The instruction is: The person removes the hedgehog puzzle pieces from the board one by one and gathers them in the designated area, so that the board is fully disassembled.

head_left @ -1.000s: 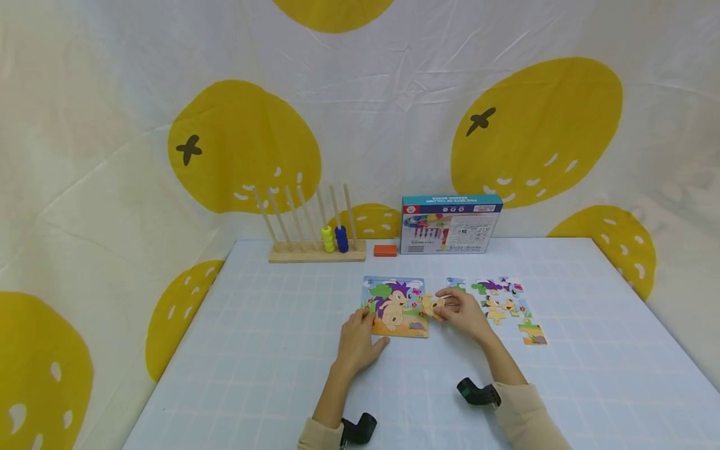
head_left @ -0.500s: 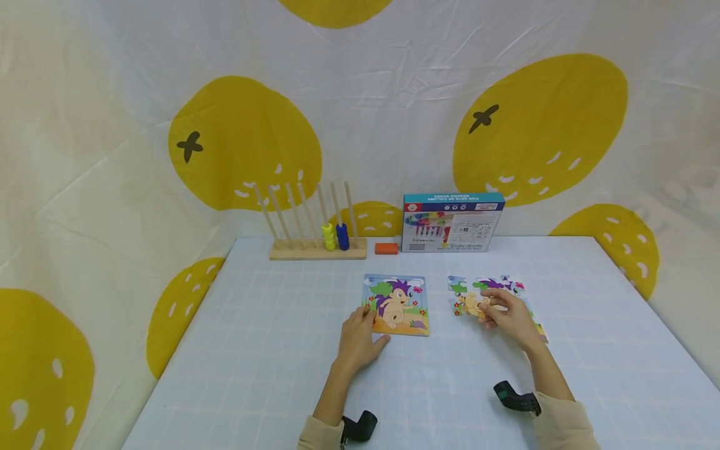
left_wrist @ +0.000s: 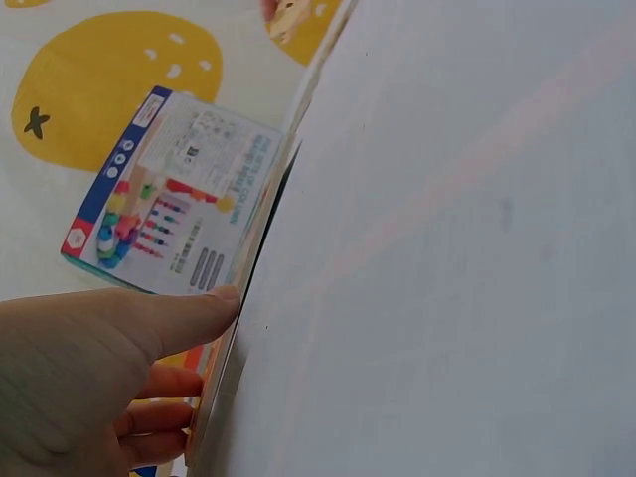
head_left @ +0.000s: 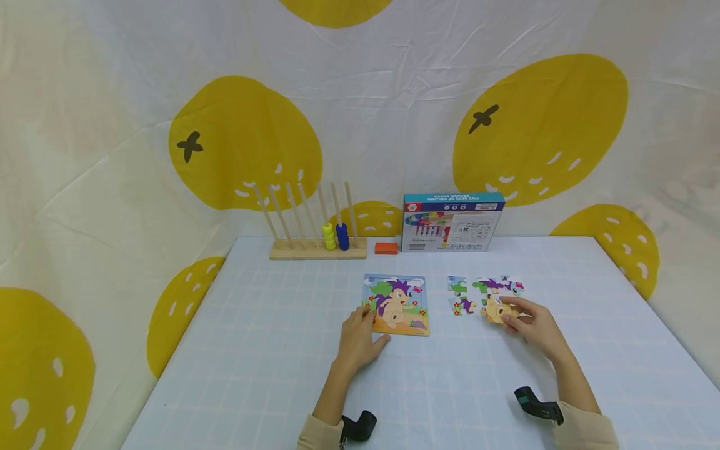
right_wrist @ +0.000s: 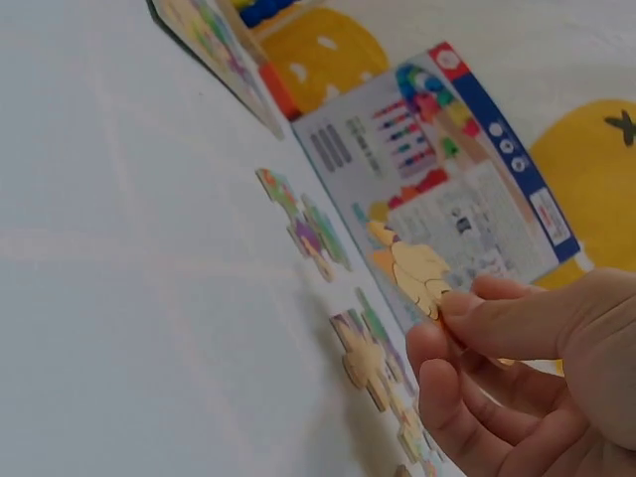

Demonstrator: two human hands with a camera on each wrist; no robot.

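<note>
My right hand (head_left: 537,324) pinches a beige jigsaw puzzle piece (head_left: 495,310) between thumb and fingers. In the right wrist view the same piece is tilted and lifted off the table, above several loose puzzle pieces (right_wrist: 363,358). Those pieces, with parts of a purple-and-beige animal, lie in loose rows; some are hidden by the hand. My left hand (head_left: 358,339) rests at the lower left of a square puzzle board (head_left: 396,305) showing a hedgehog. Its fingers touch the board's left edge, and the thumb extends along the near edge. The left wrist view shows the board only edge-on.
Behind the board stands a wooden bead rack (head_left: 317,251) with upright rods and yellow and blue beads. An orange block (head_left: 386,249) lies beside it. A printed toy box (head_left: 452,223) stands at the back of the pale checked tablecloth (head_left: 270,350).
My right hand has carried the beige piece rightward, away from the board's right side to over the loose pieces. The left hand and the board have stayed in place.
</note>
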